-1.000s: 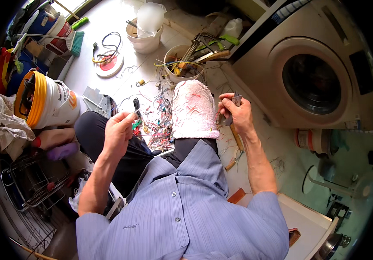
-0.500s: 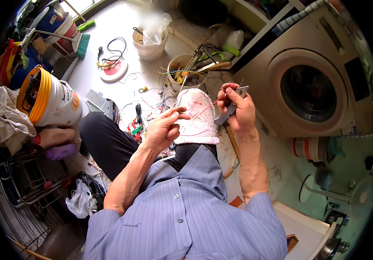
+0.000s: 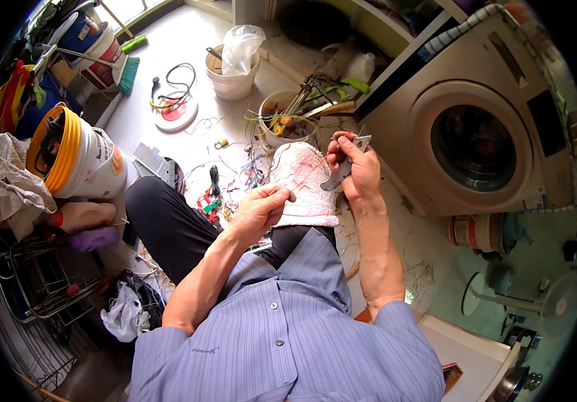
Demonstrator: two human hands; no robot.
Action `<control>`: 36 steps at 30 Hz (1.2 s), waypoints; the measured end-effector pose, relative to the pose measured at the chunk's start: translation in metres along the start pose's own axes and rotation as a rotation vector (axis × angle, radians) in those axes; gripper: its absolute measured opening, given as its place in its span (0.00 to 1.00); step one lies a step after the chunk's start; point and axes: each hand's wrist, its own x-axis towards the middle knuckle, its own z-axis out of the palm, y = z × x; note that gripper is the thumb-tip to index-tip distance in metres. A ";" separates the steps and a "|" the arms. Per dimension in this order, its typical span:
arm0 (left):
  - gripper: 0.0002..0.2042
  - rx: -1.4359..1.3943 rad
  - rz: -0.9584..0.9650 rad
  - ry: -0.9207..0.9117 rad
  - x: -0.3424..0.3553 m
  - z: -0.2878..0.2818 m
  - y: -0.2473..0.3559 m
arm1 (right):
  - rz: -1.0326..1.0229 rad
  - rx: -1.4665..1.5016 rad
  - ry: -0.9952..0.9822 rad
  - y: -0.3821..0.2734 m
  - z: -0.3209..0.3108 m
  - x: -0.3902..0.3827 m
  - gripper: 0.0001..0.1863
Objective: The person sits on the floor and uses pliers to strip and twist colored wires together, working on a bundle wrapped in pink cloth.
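My right hand (image 3: 361, 169) is closed around a grey metal tool with a curved handle (image 3: 335, 177) and a flat, squared upper end. A thin red wire (image 3: 320, 161) runs from its fingertips over the pink fuzzy cloth pad (image 3: 295, 167) covering my knee. Beside the pad's near left edge, my left hand (image 3: 261, 209) is closed with thumb and forefinger pressed together. Whatever those fingers pinch, if anything, is too small to make out. Several red wire pieces lie on the pad.
Wire scraps and connectors (image 3: 211, 201) litter the floor on the left. Ahead stand a tool-filled bucket (image 3: 269, 134) and a white bucket with a plastic bag (image 3: 233, 84). A washing machine (image 3: 429, 151) is at right, a yellow-rimmed bucket (image 3: 94, 164) at left.
My left hand has drawn down and slightly right, its fingers curling in. My right hand, with the tool and red wire, has moved a little left toward the pad.
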 end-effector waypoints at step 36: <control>0.07 0.019 0.074 0.428 -0.052 0.009 -0.013 | -0.632 -1.188 -0.691 0.056 -0.007 -0.029 0.11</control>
